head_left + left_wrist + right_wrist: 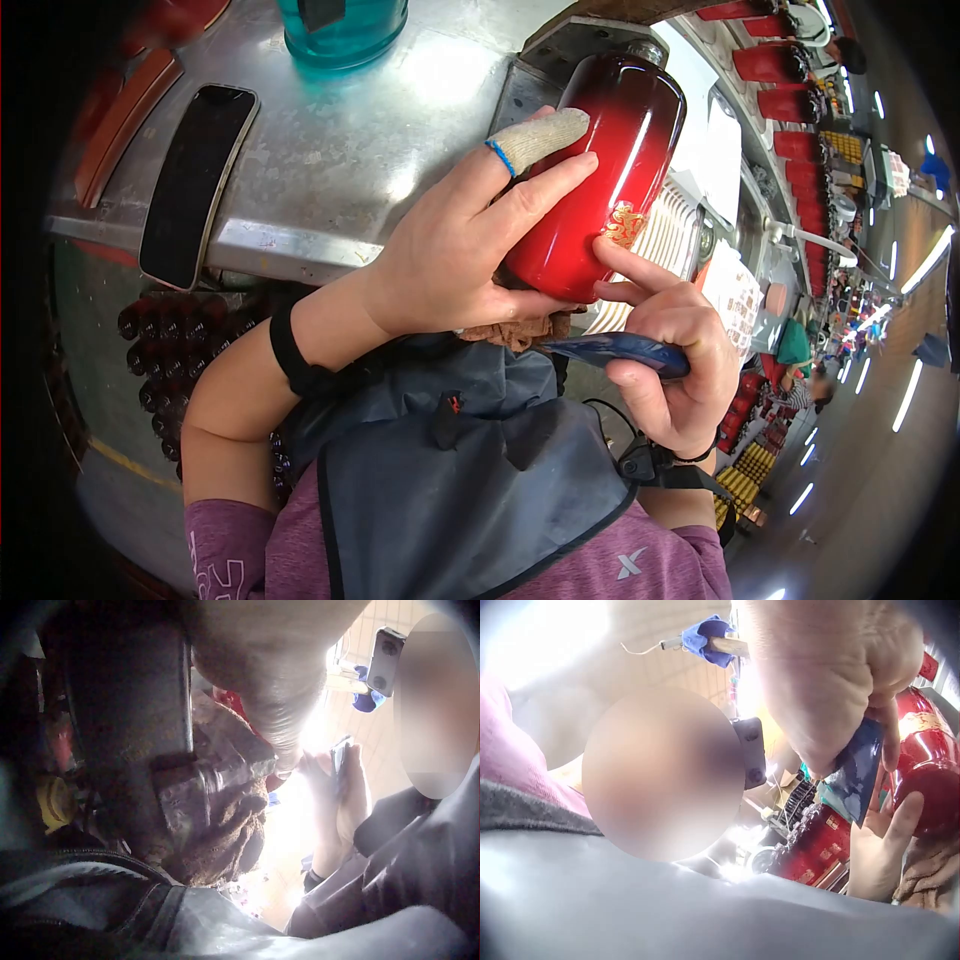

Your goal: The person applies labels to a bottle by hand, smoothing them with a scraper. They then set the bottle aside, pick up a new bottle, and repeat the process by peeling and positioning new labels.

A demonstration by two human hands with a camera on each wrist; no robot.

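- Two bare hands work at one bottle in the head view. We find the glossy red-and-black bottle (pixel 635 125) ahead of the wearer, its long axis slanting from the base, nearest the body, up to the neck, far and to the right.
- Left hand (pixel 450 235): we record fingers laid along the bottle's left flank, thumb near the base, gripping it; one finger wears a cloth finger cot (pixel 545 138).
- Right hand (pixel 685 335): fingers curled around a dark-blue scraper (pixel 635 352), index fingertip at the bottle beside the gold emblem (pixel 627 222). The emblem lies just beyond that fingertip, on the lower body; the right hand is nearer to it.
- Left wrist view: we note a brown cloth (pixel 236 840) below the left hand. Finger state cannot be told here, and most of the bottle is hidden.
- Right wrist view: we confirm the pinched scraper, its pointed end directed toward the left hand, the bottle just beside it. More red bottles (pixel 817 844) stand behind.
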